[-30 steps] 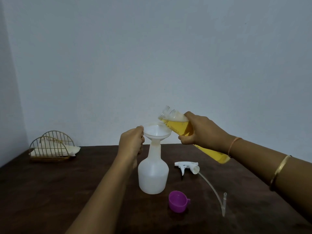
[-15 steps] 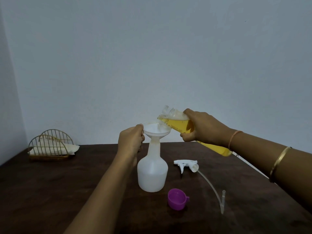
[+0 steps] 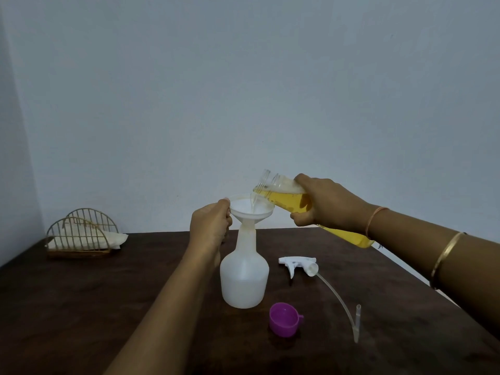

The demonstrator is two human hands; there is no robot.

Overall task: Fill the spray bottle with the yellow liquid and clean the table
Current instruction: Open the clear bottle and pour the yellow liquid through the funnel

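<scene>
A white spray bottle (image 3: pixel 244 280) stands uncapped on the dark wooden table (image 3: pixel 81 307), with a white funnel (image 3: pixel 250 209) in its neck. My left hand (image 3: pixel 211 226) grips the funnel's left rim. My right hand (image 3: pixel 324 204) holds a clear bottle of yellow liquid (image 3: pixel 286 197), tipped to the left with its mouth over the funnel. A thin stream runs from the mouth into the funnel. The white trigger sprayer head (image 3: pixel 299 263) with its long dip tube lies on the table to the right of the spray bottle.
A purple cap (image 3: pixel 284 319) lies upside down in front of the spray bottle. A wire holder with white napkins (image 3: pixel 81 235) stands at the back left corner. A plain wall runs behind the table; the table's right edge slants under my right forearm.
My right hand has tipped the yellow bottle further over the funnel, and liquid now flows out of its mouth. My left hand has stayed on the funnel.
</scene>
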